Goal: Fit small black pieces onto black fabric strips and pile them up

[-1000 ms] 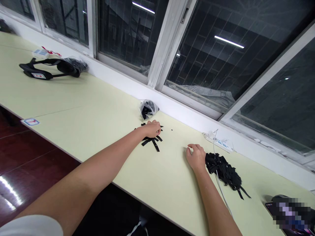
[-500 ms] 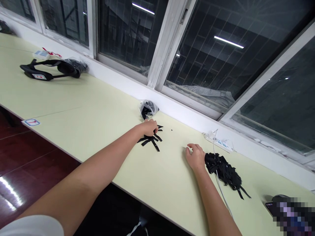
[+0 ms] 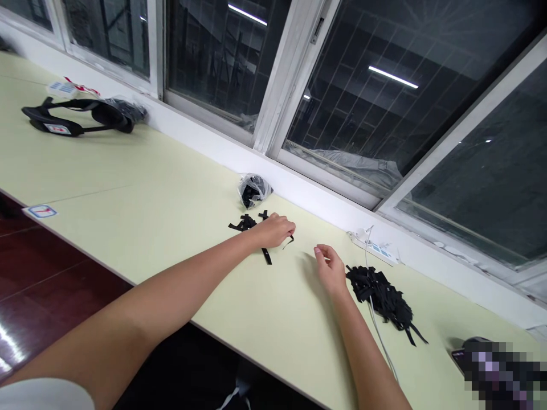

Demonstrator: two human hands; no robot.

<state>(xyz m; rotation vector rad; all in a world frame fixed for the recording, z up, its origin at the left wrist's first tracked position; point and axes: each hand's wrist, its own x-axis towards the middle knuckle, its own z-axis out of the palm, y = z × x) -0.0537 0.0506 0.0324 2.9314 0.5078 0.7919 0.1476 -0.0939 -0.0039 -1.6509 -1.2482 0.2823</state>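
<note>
My left hand (image 3: 277, 230) is closed on a short black strap (image 3: 290, 240), whose thin end dangles below the fingertips. Beneath and behind that hand lie several loose black straps (image 3: 244, 222), partly covered by it. My right hand (image 3: 330, 266) hovers to the right with thumb and fingers apart and nothing between them. Just right of its wrist, a larger heap of black straps (image 3: 380, 296) rests on the table. Beyond the left hand, a clear plastic bag (image 3: 255, 190) holds more black pieces.
A white power strip (image 3: 376, 249) lies by the wall, its white cable (image 3: 372, 319) crossing the strap heap. At far left are a black headset-like band (image 3: 77, 117) and a labelled card (image 3: 41, 211). A dark, pixelated object (image 3: 499, 370) sits at lower right. Windows line the back.
My left hand has moved right, away from the loose straps, with a strap now in its fingers. My right hand has shifted slightly left, away from the heap.
</note>
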